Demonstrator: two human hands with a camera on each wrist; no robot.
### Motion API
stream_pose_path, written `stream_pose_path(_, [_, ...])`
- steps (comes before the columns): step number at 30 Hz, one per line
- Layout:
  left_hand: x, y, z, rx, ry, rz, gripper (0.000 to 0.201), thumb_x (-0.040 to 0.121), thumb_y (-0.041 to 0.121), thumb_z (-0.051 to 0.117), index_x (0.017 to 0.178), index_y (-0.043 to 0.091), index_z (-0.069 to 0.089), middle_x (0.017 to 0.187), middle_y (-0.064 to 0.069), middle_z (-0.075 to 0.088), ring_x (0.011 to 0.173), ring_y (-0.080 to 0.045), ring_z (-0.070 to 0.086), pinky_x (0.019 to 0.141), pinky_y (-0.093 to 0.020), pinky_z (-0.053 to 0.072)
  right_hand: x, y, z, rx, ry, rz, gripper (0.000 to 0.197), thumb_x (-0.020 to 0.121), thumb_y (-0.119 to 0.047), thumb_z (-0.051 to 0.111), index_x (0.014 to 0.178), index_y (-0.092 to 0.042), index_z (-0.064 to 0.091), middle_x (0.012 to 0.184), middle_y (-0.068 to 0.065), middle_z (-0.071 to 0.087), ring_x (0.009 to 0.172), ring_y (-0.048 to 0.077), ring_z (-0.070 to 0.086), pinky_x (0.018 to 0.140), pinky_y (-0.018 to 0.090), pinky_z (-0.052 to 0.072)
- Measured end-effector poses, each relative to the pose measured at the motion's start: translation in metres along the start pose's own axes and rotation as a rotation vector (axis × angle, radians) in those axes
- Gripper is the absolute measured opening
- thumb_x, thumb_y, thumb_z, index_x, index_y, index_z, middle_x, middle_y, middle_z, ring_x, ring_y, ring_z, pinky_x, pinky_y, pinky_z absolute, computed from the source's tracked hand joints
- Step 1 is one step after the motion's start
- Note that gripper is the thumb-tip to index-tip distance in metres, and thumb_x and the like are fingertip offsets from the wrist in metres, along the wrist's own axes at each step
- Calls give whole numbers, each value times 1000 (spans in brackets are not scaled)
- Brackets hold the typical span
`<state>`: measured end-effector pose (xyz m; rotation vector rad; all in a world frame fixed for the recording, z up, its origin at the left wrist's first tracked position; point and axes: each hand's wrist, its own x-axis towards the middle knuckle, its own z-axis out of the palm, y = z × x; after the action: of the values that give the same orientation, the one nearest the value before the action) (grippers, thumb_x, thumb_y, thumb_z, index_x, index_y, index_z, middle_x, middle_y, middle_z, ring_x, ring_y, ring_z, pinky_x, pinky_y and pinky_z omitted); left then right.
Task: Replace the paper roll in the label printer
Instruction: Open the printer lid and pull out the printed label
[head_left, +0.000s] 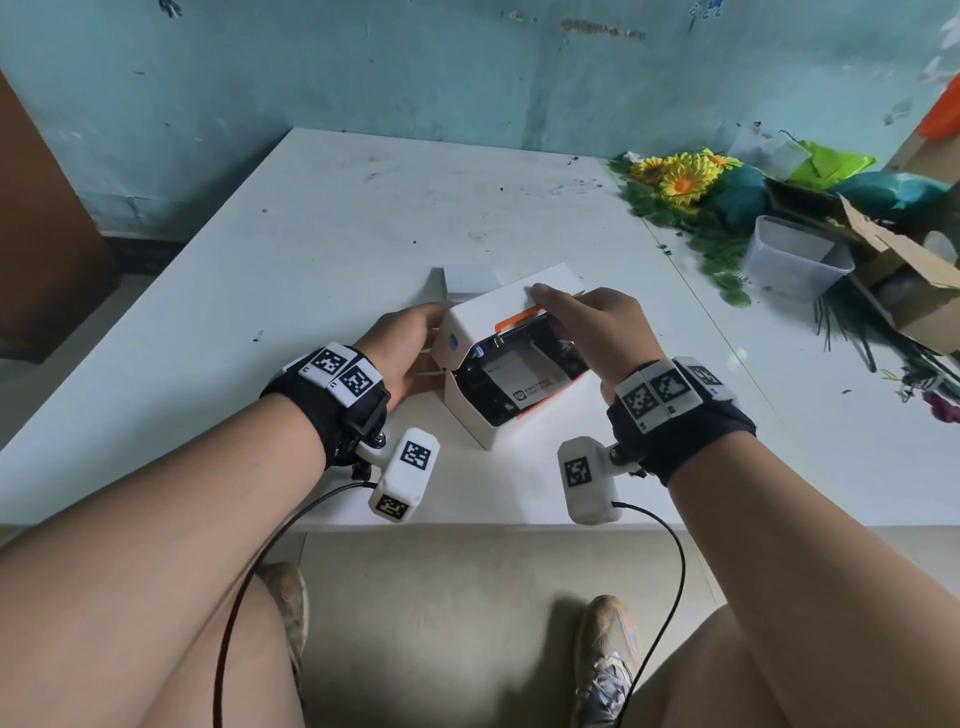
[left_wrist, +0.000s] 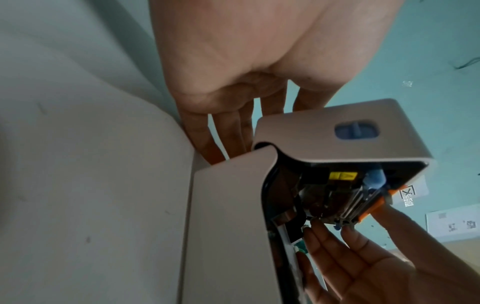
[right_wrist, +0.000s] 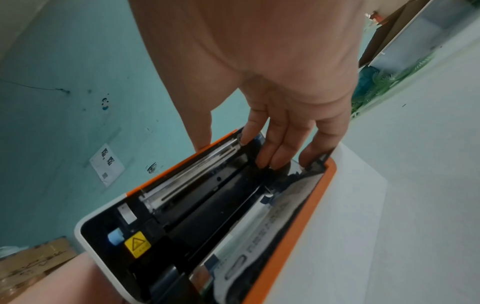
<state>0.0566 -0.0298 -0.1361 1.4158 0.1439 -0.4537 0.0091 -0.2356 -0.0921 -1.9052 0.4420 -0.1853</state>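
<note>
The white label printer with orange trim stands tilted near the front of the white table, its lid partly raised. White label paper with print on it lies inside; it also shows in the right wrist view. My right hand pinches the lid's front edge, thumb on the outside and fingers inside by the print head. My left hand rests against the printer's left side, its straight fingers reaching behind the hinge. A white block of paper lies just behind the printer.
Artificial sunflowers, a clear plastic tub and a torn cardboard box crowd the table's right side. A teal wall closes off the back. The table's front edge is close to my wrists.
</note>
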Motion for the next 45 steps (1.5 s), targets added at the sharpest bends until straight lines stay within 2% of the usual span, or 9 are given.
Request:
stream_pose_path(12, [4,-3,-1,-8,-47,-31,32,76,26,65,105,17,77,97,-15,72,89,-30,61,77,-44,53,7,8,0,10,8,-39,55,74,-65,80,86,-18,55,81,4,65,73,19,60,65,34,45])
stream_pose_path(16, [0,1,3,8,-91,-47,40,63,44,77,95,21,79,96,-12,72,88,-28,60,79,-43,50,7,9,-1,-6,0,-44,56,75,-66,80,85,-18,53,79,4,61,72,18,58,66,35,44])
stream_pose_path(22, [-6,4,3,0,-196,-13,66,80,72,70,128,27,72,126,-13,73,110,-36,70,89,-51,58,6,11,-6,-246,1,-102,77,88,-74,62,87,3,64,78,9,56,70,22,50,63,33,35])
stream_pose_path(28, [-11,1,0,111,-215,21,94,46,66,94,123,17,73,118,-17,72,104,-35,66,98,-56,55,6,16,-11,-451,-93,-68,81,93,-79,44,98,-7,81,83,11,69,65,19,55,63,32,41])
stream_pose_path(30, [-11,1,1,139,-201,31,82,55,61,89,121,15,74,107,-17,69,97,-32,65,93,-55,58,6,16,-12,-505,-53,-70,89,90,-83,43,85,3,69,72,10,56,60,21,48,58,32,35])
stream_pose_path(33, [-8,0,4,133,-163,38,70,61,64,79,117,21,75,99,-13,70,90,-29,68,82,-50,60,2,19,-15,-585,-62,-21,75,86,-84,50,61,-15,37,58,3,37,51,19,35,54,30,27])
stream_pose_path(36, [0,-3,2,98,-119,9,76,62,68,76,118,18,72,105,-12,64,94,-31,64,81,-51,58,0,27,-18,-646,-173,44,73,79,-85,61,64,-15,47,63,6,54,54,21,49,58,30,37])
stream_pose_path(40, [8,-4,0,108,-132,-11,70,62,70,76,112,22,68,105,-13,62,94,-32,62,84,-53,57,-6,26,-19,-579,-230,93,45,89,-54,76,87,-11,64,91,5,81,82,22,78,63,27,50])
stream_pose_path(45, [9,3,-8,134,-70,2,61,63,69,67,102,23,67,96,-15,59,86,-30,59,77,-44,50,-7,26,-13,-400,-243,74,38,88,-36,83,73,-16,55,87,6,83,89,19,82,62,23,48])
